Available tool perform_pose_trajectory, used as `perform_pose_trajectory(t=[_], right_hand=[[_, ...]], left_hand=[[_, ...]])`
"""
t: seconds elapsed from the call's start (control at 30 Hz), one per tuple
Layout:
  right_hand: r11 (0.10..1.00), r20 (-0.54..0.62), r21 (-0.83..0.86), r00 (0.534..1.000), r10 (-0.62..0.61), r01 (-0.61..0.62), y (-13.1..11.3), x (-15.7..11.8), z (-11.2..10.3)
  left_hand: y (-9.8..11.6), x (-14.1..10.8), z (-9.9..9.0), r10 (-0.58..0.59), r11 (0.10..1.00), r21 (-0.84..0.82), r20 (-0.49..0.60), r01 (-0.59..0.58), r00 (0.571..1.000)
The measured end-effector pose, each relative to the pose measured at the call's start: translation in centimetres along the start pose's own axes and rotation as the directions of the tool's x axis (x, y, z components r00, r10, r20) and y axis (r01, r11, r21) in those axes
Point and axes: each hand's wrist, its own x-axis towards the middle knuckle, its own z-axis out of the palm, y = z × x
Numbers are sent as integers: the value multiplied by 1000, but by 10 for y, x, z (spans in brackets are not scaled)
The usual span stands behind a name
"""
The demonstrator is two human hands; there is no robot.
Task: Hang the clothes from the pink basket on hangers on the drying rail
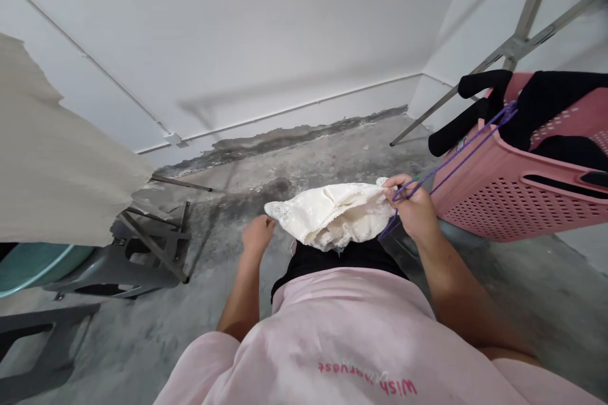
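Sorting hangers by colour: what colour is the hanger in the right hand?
Purple; the hanger shows best in the head view, pinched by the right hand.

Both hands hold a cream lace garment (335,218); the left hand (258,235) grips its edge, the right hand (414,205) also pinches purple hangers (451,161) beside a pink basket (532,186).

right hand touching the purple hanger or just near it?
Touching. The head view shows the right hand with fingers curled around the purple hanger, also pinching the white lace garment.

Pale pink short-sleeved shirt (342,335) with red lettering, over black bottoms (339,256).
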Motion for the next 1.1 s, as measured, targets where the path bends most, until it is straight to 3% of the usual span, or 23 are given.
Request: perform_pose_trajectory(t=[0.07, 0.13, 0.23, 0.37, 0.43, 0.53, 0.6, 0.7, 0.8, 0.87, 0.9, 1.0, 1.1], right_hand=[[994, 96, -91, 994, -45, 54, -11, -3, 6], [981, 176, -136, 978, -112, 137, -21, -6, 12], [961, 214, -133, 954, -210, 242, -33, -9, 15], [963, 161, -121, 962, -220, 240, -40, -15, 9], [974, 132, -96, 972, -194, 207, -41, -18, 4], [989, 88, -26, 986, -143, 146, -38, -19, 0], [994, 46, -19, 994, -104, 105, -36, -18, -2], [999, -2, -45, 1000, -10, 10, -30, -12, -11], [987, 117, -64, 981, 156, -149, -20, -3, -22], [965, 217, -135, 944, 249, -224, -11, 2, -29], [957, 230, -178, 936, 267, -229, -7, 4, -31], [963, 104, -227, 979, 176, -149, 0, 8, -32], [979, -13, -200, 999, 44, -46, -5, 7, -29]], left_hand=[[3, -5, -3, 131, 984, 128, -48, -124, 990], [10, -13, 7, 330, 932, 166, -29, -321, 943], [15, -25, 45, 504, 862, -5, 134, -508, 854], [0, -34, 113, 529, 832, -44, 361, -553, 768], [-8, -36, 140, 520, 838, -70, 403, -541, 753], [-11, -31, 159, 436, 899, -227, 377, -375, 817], [-8, -21, 156, 345, 920, -318, 375, -230, 860], [-1, -3, 133, 233, 919, -386, 361, -83, 903], [12, 6, 98, 158, 874, -484, 353, 35, 922], [25, 3, 74, 155, 801, -582, 426, 139, 891], [32, -2, 62, 170, 740, -635, 495, 221, 852], [54, -22, 34, 249, 599, -677, 664, 427, 705], [69, -39, 19, 280, 645, -641, 705, 416, 651]])
